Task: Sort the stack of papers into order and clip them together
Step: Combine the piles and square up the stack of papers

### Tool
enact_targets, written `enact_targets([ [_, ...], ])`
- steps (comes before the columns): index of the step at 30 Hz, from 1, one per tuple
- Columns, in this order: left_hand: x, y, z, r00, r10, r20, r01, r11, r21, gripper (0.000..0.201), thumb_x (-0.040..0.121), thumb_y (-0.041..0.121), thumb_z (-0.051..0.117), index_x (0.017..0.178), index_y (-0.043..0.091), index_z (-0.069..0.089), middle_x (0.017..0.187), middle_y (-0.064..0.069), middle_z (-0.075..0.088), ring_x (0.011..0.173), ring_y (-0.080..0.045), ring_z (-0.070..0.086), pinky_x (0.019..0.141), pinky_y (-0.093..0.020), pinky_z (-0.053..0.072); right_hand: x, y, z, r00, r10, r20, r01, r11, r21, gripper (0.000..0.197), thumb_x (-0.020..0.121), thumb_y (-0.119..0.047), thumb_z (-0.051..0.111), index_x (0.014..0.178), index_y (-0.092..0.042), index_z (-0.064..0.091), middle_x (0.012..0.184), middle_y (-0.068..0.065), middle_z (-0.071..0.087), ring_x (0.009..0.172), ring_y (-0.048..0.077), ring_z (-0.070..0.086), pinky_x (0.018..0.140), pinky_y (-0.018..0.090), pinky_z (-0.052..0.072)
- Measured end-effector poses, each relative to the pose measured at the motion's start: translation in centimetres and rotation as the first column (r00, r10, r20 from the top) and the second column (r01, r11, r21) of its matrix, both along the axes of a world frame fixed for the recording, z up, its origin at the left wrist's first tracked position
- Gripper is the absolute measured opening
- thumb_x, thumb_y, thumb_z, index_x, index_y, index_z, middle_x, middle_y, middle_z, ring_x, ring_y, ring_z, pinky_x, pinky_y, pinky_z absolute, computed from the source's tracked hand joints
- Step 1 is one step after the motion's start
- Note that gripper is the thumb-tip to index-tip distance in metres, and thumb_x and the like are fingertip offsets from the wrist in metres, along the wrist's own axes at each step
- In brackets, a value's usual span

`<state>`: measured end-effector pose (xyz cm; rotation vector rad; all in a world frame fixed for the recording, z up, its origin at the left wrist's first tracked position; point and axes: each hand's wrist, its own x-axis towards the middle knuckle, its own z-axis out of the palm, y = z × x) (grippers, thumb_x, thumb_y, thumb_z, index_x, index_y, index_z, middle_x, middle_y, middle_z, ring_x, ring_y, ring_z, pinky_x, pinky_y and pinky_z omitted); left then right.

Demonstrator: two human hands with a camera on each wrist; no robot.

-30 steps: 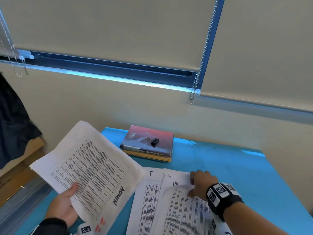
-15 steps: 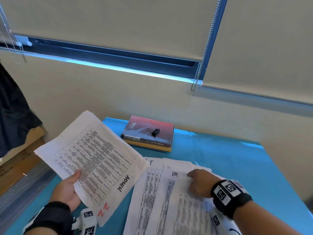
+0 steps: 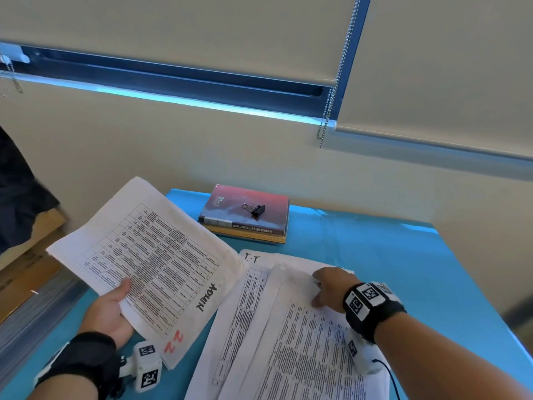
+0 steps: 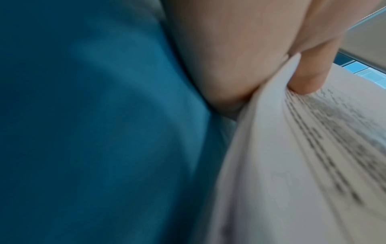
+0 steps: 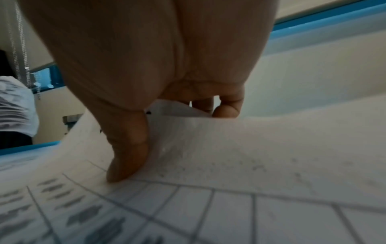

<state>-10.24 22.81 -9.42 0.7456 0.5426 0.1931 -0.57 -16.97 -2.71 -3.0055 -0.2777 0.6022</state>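
Note:
My left hand (image 3: 111,308) grips a sheaf of printed papers (image 3: 150,255) marked "ADMIN" with a red "22", raised over the table's left edge. In the left wrist view its thumb (image 4: 309,71) presses on the sheaf (image 4: 292,165). More printed sheets (image 3: 288,342) lie spread on the blue table (image 3: 389,255). My right hand (image 3: 328,287) sits at their far end. The right wrist view has the thumb (image 5: 127,140) on the top sheet (image 5: 229,156) and the fingers curled round its lifted far edge. A black binder clip (image 3: 255,209) lies on a book.
The red-covered book (image 3: 230,206) tops a small stack at the table's back, by the wall. Bead chains of the window blinds (image 3: 331,90) hang above it. Brown boards (image 3: 26,264) and dark cloth (image 3: 17,192) stand left of the table.
The left hand's sheaf has swung a little lower and flatter. The right hand stays at the far end of the spread sheets, and the top sheet's edge now bows up under it.

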Motion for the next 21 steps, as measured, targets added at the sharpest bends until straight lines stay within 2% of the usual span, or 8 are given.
enact_targets([
  [1, 0.0, 0.0, 0.0, 1.0, -0.006, 0.01, 0.006, 1.0, -0.004, 0.047, 0.104, 0.017, 0.044, 0.079, 0.028, 0.083, 0.103, -0.004, 0.079, 0.094, -0.022, 0.075, 0.074, -0.046, 0.062, 0.0, 0.2, 0.2, 1.0, 0.015, -0.013, -0.015, 1.0, 0.002, 0.028, 0.078, -0.037, 0.076, 0.096, -0.025, 0.059, 0.094, -0.01, 0.062, 0.102, 0.024, 0.059, 0.084, 0.029, 0.045],
  [3, -0.1, 0.0, 0.1, 0.999, -0.014, 0.029, 0.015, 1.0, -0.007, 0.05, 0.104, 0.017, 0.043, 0.077, 0.028, 0.084, 0.101, -0.003, 0.079, 0.088, -0.021, 0.076, 0.07, -0.044, 0.062, 0.1, 0.5, 0.9, 0.999, 0.044, -0.001, -0.044, 0.999, -0.001, 0.046, 0.081, -0.032, 0.074, 0.124, -0.02, 0.061, 0.118, -0.001, 0.066, 0.114, 0.025, 0.059, 0.094, 0.031, 0.045],
  [4, -0.1, 0.0, 0.1, 0.999, -0.019, 0.036, 0.019, 1.0, -0.007, 0.05, 0.104, 0.017, 0.043, 0.078, 0.028, 0.084, 0.101, -0.003, 0.079, 0.089, -0.021, 0.076, 0.071, -0.044, 0.062, 0.2, 0.6, 1.2, 0.997, 0.071, 0.026, -0.071, 0.997, -0.005, 0.049, 0.082, -0.031, 0.072, 0.127, -0.017, 0.06, 0.123, 0.003, 0.065, 0.115, 0.025, 0.058, 0.093, 0.031, 0.044],
  [7, -0.2, 0.0, 0.1, 0.999, -0.014, 0.043, 0.015, 1.0, -0.021, 0.048, 0.104, 0.016, 0.044, 0.079, 0.027, 0.084, 0.104, -0.004, 0.078, 0.093, -0.022, 0.075, 0.072, -0.044, 0.062, 0.5, 1.1, 2.2, 0.992, 0.108, 0.067, -0.107, 0.994, -0.006, 0.046, 0.084, -0.031, 0.069, 0.126, -0.016, 0.061, 0.112, 0.003, 0.063, 0.105, 0.025, 0.058, 0.088, 0.032, 0.044],
  [9, -0.2, 0.0, 0.1, 0.998, -0.013, 0.054, 0.014, 1.0, -0.022, 0.049, 0.104, 0.016, 0.043, 0.08, 0.028, 0.084, 0.104, -0.004, 0.079, 0.091, -0.021, 0.076, 0.073, -0.045, 0.061, 0.7, 1.6, 2.5, 0.99, 0.111, 0.088, -0.111, 0.994, -0.006, 0.044, 0.084, -0.03, 0.066, 0.125, -0.018, 0.06, 0.12, 0.002, 0.062, 0.109, 0.026, 0.058, 0.093, 0.035, 0.045],
  [12, -0.3, -0.1, 0.2, 0.998, -0.014, 0.061, 0.015, 1.0, -0.015, 0.048, 0.104, 0.016, 0.043, 0.081, 0.028, 0.084, 0.104, -0.004, 0.078, 0.09, -0.021, 0.076, 0.075, -0.045, 0.06, 1.1, 2.5, 1.9, 0.982, 0.167, 0.092, -0.16, 0.984, -0.08, 0.031, 0.081, -0.023, 0.06, 0.111, -0.015, 0.065, 0.138, 0.002, 0.05, 0.12, 0.028, 0.052, 0.1, 0.044, 0.043],
  [18, -0.3, -0.2, 0.6, 0.998, -0.022, 0.065, 0.022, 1.0, -0.008, 0.052, 0.104, 0.014, 0.042, 0.076, 0.028, 0.083, 0.099, -0.003, 0.08, 0.086, -0.021, 0.077, 0.072, -0.044, 0.061, 1.6, 3.2, 0.3, 0.982, 0.168, 0.092, -0.154, 0.979, -0.136, 0.051, 0.085, -0.026, 0.06, 0.135, -0.024, 0.052, 0.131, 0.002, 0.052, 0.121, 0.025, 0.049, 0.104, 0.045, 0.04],
  [21, -0.3, -0.1, 0.5, 0.998, -0.023, 0.054, 0.023, 1.0, 0.0, 0.051, 0.104, 0.015, 0.043, 0.076, 0.029, 0.083, 0.099, -0.003, 0.079, 0.086, -0.02, 0.076, 0.073, -0.043, 0.061, 1.5, 3.3, 0.1, 0.968, 0.21, 0.14, -0.185, 0.967, -0.174, 0.044, 0.086, -0.024, 0.055, 0.13, -0.023, 0.056, 0.124, 0.005, 0.051, 0.115, 0.027, 0.049, 0.097, 0.044, 0.041],
])
